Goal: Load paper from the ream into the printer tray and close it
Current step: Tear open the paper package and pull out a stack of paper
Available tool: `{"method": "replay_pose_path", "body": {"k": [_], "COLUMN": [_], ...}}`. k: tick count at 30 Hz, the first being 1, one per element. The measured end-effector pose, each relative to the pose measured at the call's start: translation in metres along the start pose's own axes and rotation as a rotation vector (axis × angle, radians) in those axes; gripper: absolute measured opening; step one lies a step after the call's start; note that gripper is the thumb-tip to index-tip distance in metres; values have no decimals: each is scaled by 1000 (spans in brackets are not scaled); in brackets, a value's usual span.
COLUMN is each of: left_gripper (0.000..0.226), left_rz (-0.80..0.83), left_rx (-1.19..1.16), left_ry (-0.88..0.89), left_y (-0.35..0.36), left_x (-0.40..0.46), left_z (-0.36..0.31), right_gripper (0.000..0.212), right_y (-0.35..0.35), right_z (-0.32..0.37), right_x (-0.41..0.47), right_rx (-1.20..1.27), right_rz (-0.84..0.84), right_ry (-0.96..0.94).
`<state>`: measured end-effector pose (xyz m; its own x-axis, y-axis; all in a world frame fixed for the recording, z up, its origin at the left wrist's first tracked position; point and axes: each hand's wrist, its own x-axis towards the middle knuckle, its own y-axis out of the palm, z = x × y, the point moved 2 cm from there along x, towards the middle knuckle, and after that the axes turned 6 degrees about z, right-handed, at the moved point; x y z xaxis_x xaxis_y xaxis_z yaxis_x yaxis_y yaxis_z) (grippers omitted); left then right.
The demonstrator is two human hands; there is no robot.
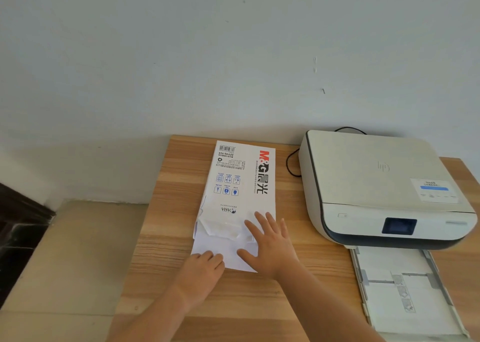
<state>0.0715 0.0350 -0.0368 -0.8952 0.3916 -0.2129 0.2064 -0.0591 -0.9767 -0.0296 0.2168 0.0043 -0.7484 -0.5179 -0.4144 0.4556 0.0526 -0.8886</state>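
Note:
A white paper ream with red and black print lies on the wooden table, its near end torn open. White sheets stick out of that end. My left hand pinches the near left corner of the sheets. My right hand lies flat, fingers spread, on the ream's open end and the sheets. To the right stands a cream printer. Its paper tray is pulled out toward me and holds no paper.
A black cable loops on the table between the ream and the printer. The table's left edge drops to a beige floor. A pale wall rises directly behind the table.

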Motion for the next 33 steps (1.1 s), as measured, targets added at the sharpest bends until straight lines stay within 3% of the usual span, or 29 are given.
{"method": "replay_pose_path", "body": {"k": [5, 8, 12, 15, 17, 21, 27, 29, 33], "left_gripper": [37, 27, 14, 8, 3, 13, 42, 48, 50], "left_rz": [-58, -107, -151, -196, -208, -204, -112, -14, 9], "left_rx": [-9, -22, -15, -48, -74, -133, -248, -408, -896], "left_ry": [20, 29, 59, 58, 56, 14, -228, -395, -679], "left_y": [1, 1, 1, -3, -6, -16, -27, -27, -20], "left_x": [-15, -23, -33, -35, -34, -35, -40, -40, -39], "left_z": [-10, -13, -15, -13, -11, -6, 8, 14, 26], "right_gripper": [98, 84, 62, 51, 33, 13, 16, 16, 14], "right_y": [7, 12, 22, 34, 40, 40, 39, 40, 46], "right_z": [2, 1, -4, -1, 3, 7, 8, 9, 7], "right_x": [-15, -27, -41, -49, -52, -50, -54, -60, -72], "right_rx": [8, 132, 556, 1221, 1596, 1630, 1639, 1650, 1698], "right_rz": [9, -8, -40, 134, 160, 122, 120, 119, 121], "right_ry": [1, 86, 407, 719, 813, 821, 790, 783, 799]}}
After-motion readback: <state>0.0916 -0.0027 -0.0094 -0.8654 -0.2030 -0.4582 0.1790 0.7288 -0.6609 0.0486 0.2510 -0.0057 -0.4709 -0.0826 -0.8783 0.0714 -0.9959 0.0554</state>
